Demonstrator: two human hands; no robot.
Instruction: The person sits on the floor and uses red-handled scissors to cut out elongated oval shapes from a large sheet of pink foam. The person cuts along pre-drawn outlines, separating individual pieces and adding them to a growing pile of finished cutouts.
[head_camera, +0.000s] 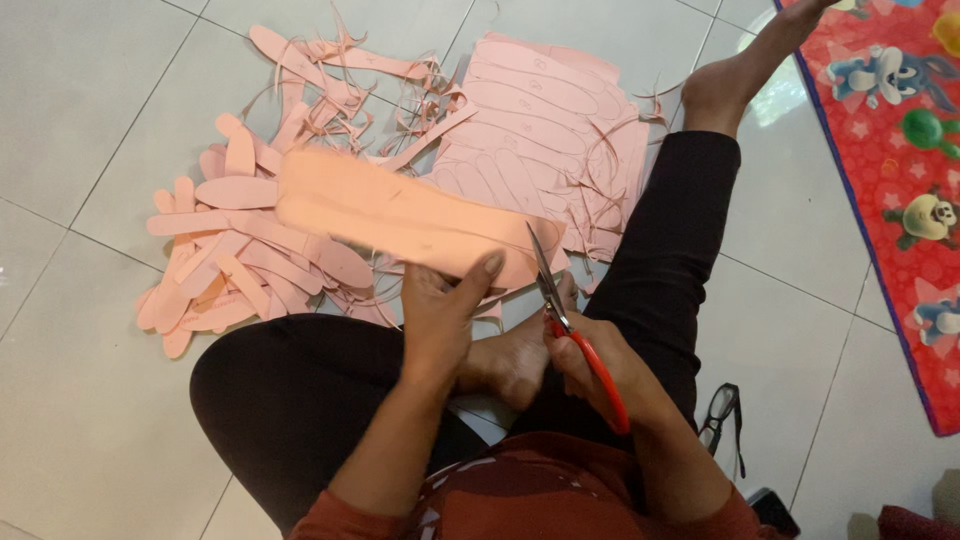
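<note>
— Hands first, from the left: what do they hold?

— Left hand (440, 310) pinches the near edge of a pink sheet (400, 215), thumb on top. Right hand (590, 365) is closed through red-handled scissors (560, 305), blades slightly open at the sheet's right end.

— Which step?

— Cutting, I think; next the blades must follow the outline. Cut pieces (230, 260) lie far left on the floor.

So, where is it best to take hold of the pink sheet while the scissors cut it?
Grip the pink sheet at its near edge, coming from below, close to the scissors. It is long and floppy, so the left hand pinching near the blades steadies it.
</note>
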